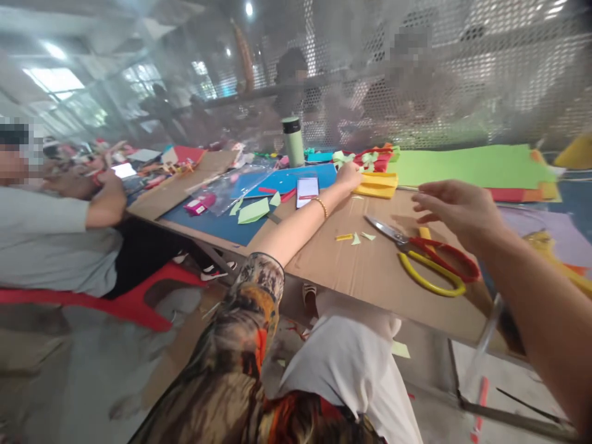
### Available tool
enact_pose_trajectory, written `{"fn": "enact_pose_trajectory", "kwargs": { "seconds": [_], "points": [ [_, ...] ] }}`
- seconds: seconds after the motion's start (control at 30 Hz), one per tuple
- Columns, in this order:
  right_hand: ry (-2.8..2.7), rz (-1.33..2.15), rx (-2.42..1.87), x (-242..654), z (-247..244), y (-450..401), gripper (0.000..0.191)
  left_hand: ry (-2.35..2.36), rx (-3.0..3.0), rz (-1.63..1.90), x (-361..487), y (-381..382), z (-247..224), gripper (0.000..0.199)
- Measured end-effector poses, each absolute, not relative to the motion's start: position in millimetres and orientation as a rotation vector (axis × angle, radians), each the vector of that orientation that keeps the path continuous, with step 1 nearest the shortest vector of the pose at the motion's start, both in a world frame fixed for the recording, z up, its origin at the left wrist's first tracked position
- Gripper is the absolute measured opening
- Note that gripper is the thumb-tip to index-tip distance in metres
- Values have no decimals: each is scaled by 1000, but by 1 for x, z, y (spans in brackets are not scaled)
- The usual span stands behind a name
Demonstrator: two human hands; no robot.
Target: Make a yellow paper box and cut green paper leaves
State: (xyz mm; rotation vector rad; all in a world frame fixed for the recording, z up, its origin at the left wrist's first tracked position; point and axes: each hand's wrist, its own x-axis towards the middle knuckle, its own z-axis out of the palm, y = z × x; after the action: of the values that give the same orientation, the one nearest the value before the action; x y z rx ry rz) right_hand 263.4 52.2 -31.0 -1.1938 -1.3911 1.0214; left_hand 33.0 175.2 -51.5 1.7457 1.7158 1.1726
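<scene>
Head view: the left hand [349, 177] is stretched across the cardboard-covered table [324, 259], its fingers bent and placed at the left end of the folded yellow sheets [378, 185], just below some pale green cut pieces [369, 161]; whether anything is pinched, or how far the fingers are parted, cannot be told. The right hand [456, 206] is held over the table with its fingers loosely spread and curved, and nothing is seen gripped in it. Between that hand and the near table edge, scissors [409, 245] with one red and one yellow handle are laid flat, the handles spread, the blades pointed toward the far left. Small yellow and green scraps [355, 238] are scattered to their left. A phone [308, 192] is set beside the left wrist, near a blue sheet [272, 183], behind which a green bottle [293, 145] is stood upright. Large green sheets [467, 165] are spread beyond the right hand. At the left, a person in grey [50, 240] is seated.
</scene>
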Motion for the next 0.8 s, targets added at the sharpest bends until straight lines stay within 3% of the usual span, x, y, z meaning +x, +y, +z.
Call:
{"fn": "enact_pose_trajectory", "kwargs": {
  "seconds": [0.13,0.27,0.4,0.5,0.57,0.6,0.67,0.8],
  "points": [
    [-1388,965,-1233,265,-24,48,16,1837,1921,1085,24,147,-29,11],
    [-1360,922,-1239,268,-18,46,17,1821,2149,948,-37,73,-10,30],
    [-1348,889,-1216,264,-12,41,24,2152,2372,360,-125,-19,1,32],
    [-1356,884,-1257,260,-7,35,31,2472,2079,113,-171,-62,-3,59],
    [-1361,893,-1296,257,-4,31,33,2519,1937,145,-187,-74,-14,83],
    [-1368,894,-1310,256,-3,30,34,2508,1927,177,-191,-76,-21,85],
    [-1380,894,-1320,255,-3,29,34,2524,1932,237,-195,-75,-34,76],
    [-1405,890,-1316,259,-9,33,33,2631,2046,149,-194,-73,-51,39]
  ]
}}
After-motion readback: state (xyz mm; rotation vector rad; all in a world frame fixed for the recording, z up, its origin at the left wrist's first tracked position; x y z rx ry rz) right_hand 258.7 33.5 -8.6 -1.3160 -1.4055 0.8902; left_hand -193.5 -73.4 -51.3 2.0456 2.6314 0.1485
